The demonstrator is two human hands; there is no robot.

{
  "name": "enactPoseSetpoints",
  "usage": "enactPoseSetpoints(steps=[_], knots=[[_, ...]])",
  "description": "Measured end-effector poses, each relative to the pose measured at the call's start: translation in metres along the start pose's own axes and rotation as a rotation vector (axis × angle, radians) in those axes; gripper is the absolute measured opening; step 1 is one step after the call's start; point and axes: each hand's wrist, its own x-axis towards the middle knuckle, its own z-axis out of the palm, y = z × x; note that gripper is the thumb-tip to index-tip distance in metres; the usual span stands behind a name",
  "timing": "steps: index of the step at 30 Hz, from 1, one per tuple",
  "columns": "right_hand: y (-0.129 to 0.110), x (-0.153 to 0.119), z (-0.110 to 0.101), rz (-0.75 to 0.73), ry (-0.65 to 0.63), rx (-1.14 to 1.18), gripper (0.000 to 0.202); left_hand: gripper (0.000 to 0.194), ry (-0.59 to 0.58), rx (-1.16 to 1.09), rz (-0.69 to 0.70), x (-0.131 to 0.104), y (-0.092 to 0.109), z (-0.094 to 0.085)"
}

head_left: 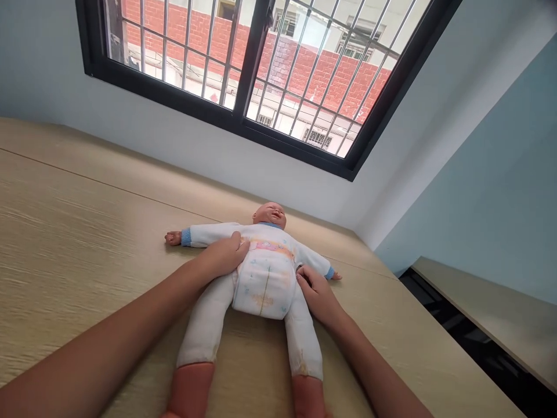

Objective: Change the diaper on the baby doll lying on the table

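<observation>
A baby doll (256, 264) lies flat on its back in the middle of the pale wooden tabletop (78, 232), head pointing to about one o'clock, arms flung wide, legs running down toward six. It wears a white sleepsuit with blue cuffs, and a diaper (262, 284) is wrapped round its hips, with a pink patterned band across the waist.

Both hands are in on the waist. The left hand (224, 255) rests at nine o'clock of the diaper, palm down, fingers (241, 247) pressed together and curled against the waistband edge. It looks like a pressing hold on that side flap. The right hand (317, 293) sits at three o'clock, fingers (303, 277) bent and tucked in against the diaper's other side; whether they pinch a tab or only push on it, I cannot tell. Flanking the hips like this seems to keep the doll centred and the wrap snug.

Around it: a barred window (261, 75) up at twelve, a blue wall (491, 191) at two, a lower shelf (491, 313) at four. Nothing lies between the hands and the doll.
</observation>
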Motion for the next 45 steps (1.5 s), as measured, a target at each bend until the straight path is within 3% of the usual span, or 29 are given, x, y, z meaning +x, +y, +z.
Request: enactPoseSetpoints(steps=[12, 19, 28, 32, 34, 38, 45], knots=[[0.0, 0.0, 0.001, 0.006, 0.023, 0.025, 0.027, 0.041, 0.02, -0.026, 0.002, 0.001, -0.002, 0.002], [0.003, 0.0, 0.005, 0.023, 0.08, 0.046, 0.029, 0.036, 0.095, -0.021, -0.005, 0.002, -0.003, 0.004], [0.009, 0.001, 0.007, 0.08, 0.391, 0.113, 0.031, 0.022, 0.287, -0.056, -0.031, 0.004, -0.011, -0.007], [0.004, 0.001, 0.005, 0.047, 0.47, 0.147, 0.027, 0.031, 0.318, -0.097, 0.034, 0.004, -0.009, -0.008], [-0.001, 0.001, 0.006, -0.021, 0.394, 0.152, 0.034, 0.035, 0.277, -0.114, 0.1, 0.003, -0.006, -0.005], [-0.01, -0.001, 0.006, -0.135, 0.097, 0.146, 0.034, 0.035, 0.174, -0.146, 0.197, 0.002, -0.004, 0.001], [-0.011, -0.002, 0.009, -0.086, 0.274, 0.103, 0.017, 0.039, 0.14, -0.166, 0.209, 0.005, -0.008, 0.002]])
